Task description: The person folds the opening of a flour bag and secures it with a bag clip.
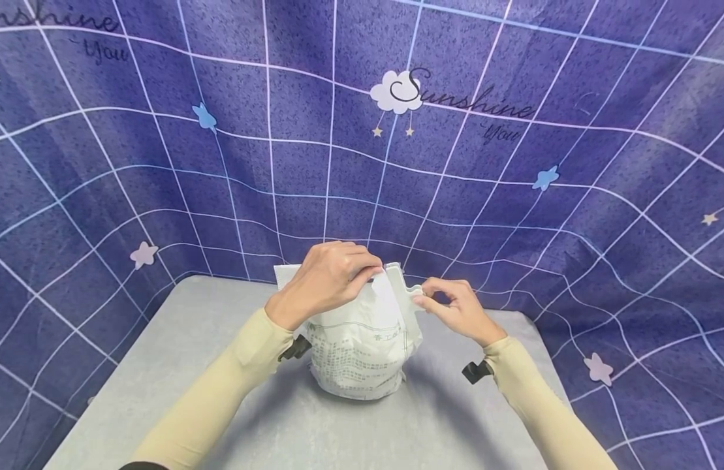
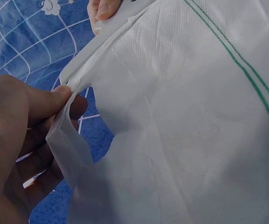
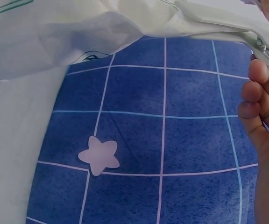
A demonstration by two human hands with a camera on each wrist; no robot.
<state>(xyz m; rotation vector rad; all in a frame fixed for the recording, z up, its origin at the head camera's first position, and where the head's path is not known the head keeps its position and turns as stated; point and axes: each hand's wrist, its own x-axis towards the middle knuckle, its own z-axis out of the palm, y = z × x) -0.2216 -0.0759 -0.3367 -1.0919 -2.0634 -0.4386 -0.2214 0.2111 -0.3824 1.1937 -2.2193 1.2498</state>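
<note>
A white plastic bag [image 1: 358, 352] with green printed lines and rows of text stands bulging on the grey table. What it contains is hidden. My left hand [image 1: 335, 277] pinches the bag's top edge between thumb and fingers, beside a cut-out hole that shows in the left wrist view. At the bag's upper right corner, my right hand [image 1: 456, 307] pinches a folded flap of the plastic with thumb and fingertips. In the right wrist view, the right hand's fingers [image 3: 258, 91] curl under that gathered edge.
The grey tabletop [image 1: 215, 326] spreads around the bag. Behind and to both sides hangs a blue-purple curtain [image 1: 314, 170] with a grid, stars and clouds. Small black straps with cameras [image 1: 476, 372] sit at the wrists, over cream sleeves [image 1: 215, 391].
</note>
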